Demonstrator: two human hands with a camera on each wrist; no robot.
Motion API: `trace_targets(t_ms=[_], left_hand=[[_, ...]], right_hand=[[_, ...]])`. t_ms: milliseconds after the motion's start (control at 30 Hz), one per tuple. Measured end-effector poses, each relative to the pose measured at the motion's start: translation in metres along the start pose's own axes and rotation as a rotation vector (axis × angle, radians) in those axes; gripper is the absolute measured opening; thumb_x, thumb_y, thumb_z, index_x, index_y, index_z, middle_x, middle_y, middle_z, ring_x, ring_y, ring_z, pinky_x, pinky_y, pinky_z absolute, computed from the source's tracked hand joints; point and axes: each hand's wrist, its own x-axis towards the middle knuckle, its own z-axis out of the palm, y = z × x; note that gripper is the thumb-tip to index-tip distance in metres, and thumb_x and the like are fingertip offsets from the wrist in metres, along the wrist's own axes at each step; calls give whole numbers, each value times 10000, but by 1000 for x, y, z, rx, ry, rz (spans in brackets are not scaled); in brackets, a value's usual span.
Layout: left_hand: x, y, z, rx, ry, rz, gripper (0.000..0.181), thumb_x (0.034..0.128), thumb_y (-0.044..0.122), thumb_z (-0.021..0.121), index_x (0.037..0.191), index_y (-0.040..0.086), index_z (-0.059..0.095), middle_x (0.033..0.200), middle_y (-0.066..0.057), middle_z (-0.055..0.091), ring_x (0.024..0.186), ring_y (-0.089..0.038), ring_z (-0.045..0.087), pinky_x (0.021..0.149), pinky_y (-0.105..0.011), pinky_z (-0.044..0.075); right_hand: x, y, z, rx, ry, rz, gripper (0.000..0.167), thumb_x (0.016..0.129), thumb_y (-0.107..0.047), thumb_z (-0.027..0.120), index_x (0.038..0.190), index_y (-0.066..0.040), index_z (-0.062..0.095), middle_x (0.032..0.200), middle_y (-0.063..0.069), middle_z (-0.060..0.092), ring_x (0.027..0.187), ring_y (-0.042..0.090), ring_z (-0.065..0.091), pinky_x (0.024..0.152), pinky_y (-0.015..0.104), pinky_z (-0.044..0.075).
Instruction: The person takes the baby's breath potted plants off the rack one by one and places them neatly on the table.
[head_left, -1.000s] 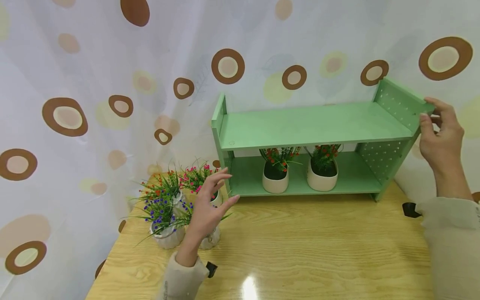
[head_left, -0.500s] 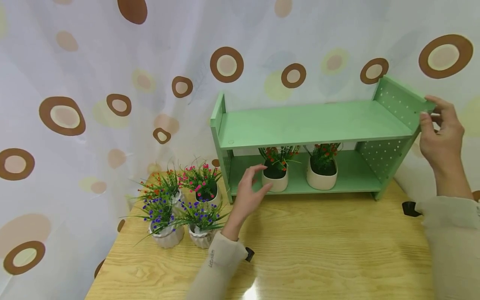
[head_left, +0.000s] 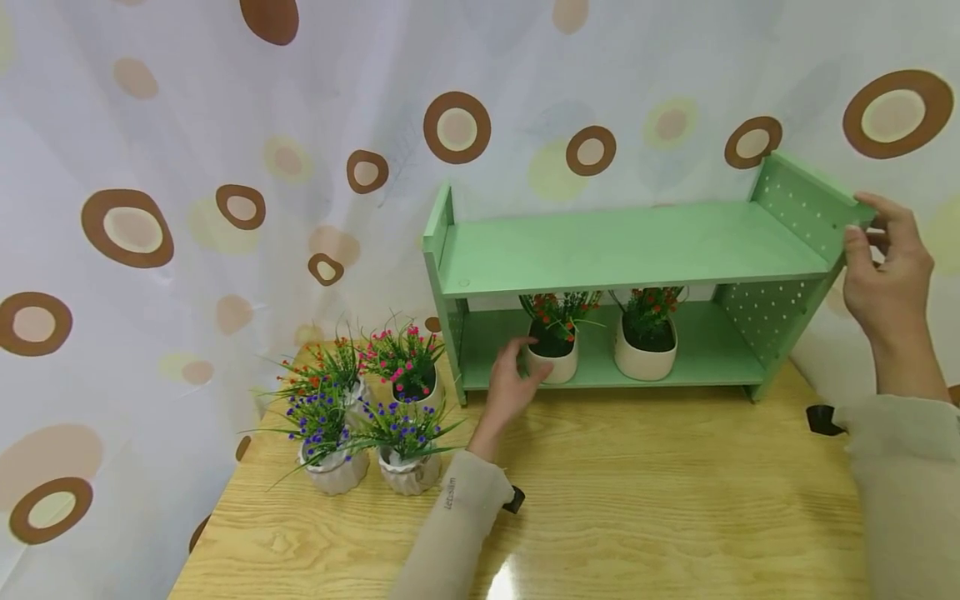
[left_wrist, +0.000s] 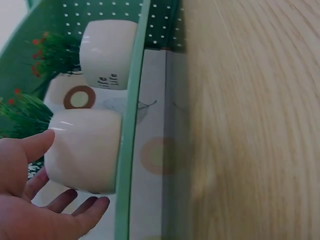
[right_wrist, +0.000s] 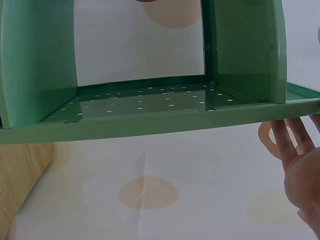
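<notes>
We saw the left hand [head_left: 513,387] spread about the left-hand red-flowered white pot [head_left: 555,369] on the lower board of the green two-tier shelf [head_left: 622,246]; whether its fingertips pressed the pot, we could not tell. The right hand [head_left: 892,279] pinched the shelf's upper right front corner. Just beside stood a second white pot [head_left: 645,362] (lettered "Life", we noticed), and four flowering potted plants [head_left: 405,433] sat left of the shelf on the wooden table [head_left: 637,492].

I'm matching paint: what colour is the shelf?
Light green; the shelf shows best in the head view.
</notes>
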Motion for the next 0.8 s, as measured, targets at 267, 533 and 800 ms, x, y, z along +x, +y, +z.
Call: trace_targets(t_ms=[267,533,800], left_hand=[[2,-10,5,-65,7,-6,444,988,254,737,1384,131,577,1481,-184,509,1307,-334,552,1044,-430,562],[3,-13,5,-87,29,-11,391,960,219,771,1304,137,605,1500,-157,519,1352,-354,550,1062,-447,562],[3,-11,3,-64,21,-5,360,954,221,778,1260,137,609,1460,-152,551,1328,-344,572,1036,-459,576]], right_hand=[[-1,0,1,2,12,-6,441,1102,-264,447,1504,-444,467,1244,-317,459,1053,-117,436,807,106,362],[-3,-4,1,9,-4,2,443,1107,-254,436,1509,-439,459,1238,-320,450,1061,-111,432,795,95,364],[-2,-1,1,21,7,-21,438,1102,-254,450,1503,-429,474,1215,-326,454,1053,-112,444,796,99,367]])
